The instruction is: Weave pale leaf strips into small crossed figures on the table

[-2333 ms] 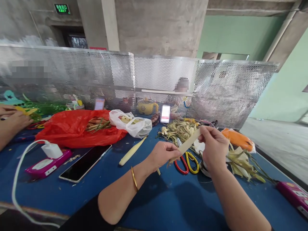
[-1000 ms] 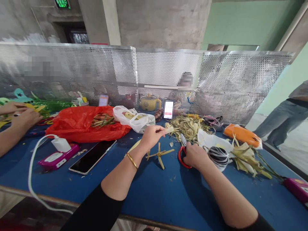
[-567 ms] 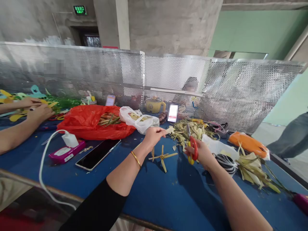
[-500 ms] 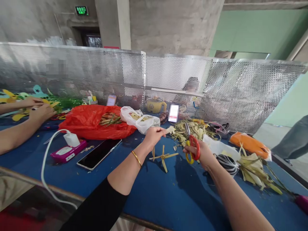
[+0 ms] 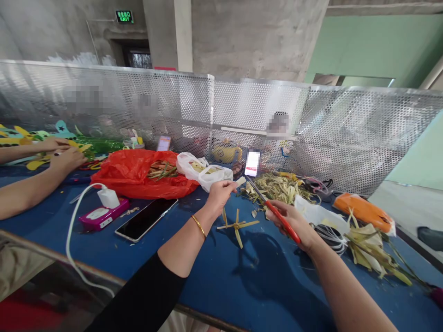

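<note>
My left hand (image 5: pixel 220 196) is closed in a pinch on a short pale strip of dried husk (image 5: pixel 240 181), whose end points to the right. My right hand (image 5: pixel 289 220) grips red-handled scissors (image 5: pixel 277 213), seen edge-on, their blades slanting up and left close to the strip's tip. Whether the blades touch it I cannot tell. Below and between the hands, a cross-shaped piece of folded husk strips (image 5: pixel 237 225) lies on the blue table (image 5: pixel 214 272). A heap of dried husk scraps (image 5: pixel 280 188) lies behind the scissors.
A red plastic bag (image 5: pixel 117 173) and a white bag (image 5: pixel 221 175) hold plant strips. Left of me are a black phone (image 5: pixel 147 220), a purple power strip (image 5: pixel 104 215) and a co-worker's hands (image 5: pixel 67 159). Husks (image 5: pixel 368 246), a wire coil (image 5: pixel 330 240) and an orange packet (image 5: pixel 363 212) lie right.
The scissors have turned from face-on to edge-on, and their blades have swung left to the husk strip. The strip's end now looks trimmer. The view has shifted slightly.
</note>
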A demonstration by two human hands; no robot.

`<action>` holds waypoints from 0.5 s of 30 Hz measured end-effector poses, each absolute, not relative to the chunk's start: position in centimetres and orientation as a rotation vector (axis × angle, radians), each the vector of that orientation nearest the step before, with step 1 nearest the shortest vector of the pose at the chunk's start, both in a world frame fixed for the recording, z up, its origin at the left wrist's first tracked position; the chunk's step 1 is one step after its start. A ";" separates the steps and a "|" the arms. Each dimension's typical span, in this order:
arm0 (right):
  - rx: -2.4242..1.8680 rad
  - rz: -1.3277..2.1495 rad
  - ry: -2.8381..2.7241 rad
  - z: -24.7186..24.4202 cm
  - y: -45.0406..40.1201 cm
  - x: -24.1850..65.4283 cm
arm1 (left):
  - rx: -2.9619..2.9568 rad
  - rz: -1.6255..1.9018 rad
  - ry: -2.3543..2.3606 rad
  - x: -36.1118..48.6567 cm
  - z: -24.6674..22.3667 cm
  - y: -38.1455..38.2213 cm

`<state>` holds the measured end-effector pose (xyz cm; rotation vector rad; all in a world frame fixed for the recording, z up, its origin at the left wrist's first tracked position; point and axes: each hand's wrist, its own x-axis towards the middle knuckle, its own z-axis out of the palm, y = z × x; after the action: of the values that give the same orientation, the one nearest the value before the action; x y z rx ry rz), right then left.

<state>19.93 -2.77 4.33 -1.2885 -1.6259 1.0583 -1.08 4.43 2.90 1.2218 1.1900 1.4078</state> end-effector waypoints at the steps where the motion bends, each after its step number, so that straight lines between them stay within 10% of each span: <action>1: -1.289 1.068 -1.635 4.3 -2.8 19.9 | 1.226 1.403 1.191 -1.0 2.9 4.4; 15: -1.345 1.018 -1.703 4.0 -2.5 19.4 | 1.322 1.299 1.196 -0.3 2.8 3.8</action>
<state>19.43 -2.52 3.99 -1.3454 -1.7027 1.0184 -0.30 3.84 2.79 1.3224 1.1962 1.2989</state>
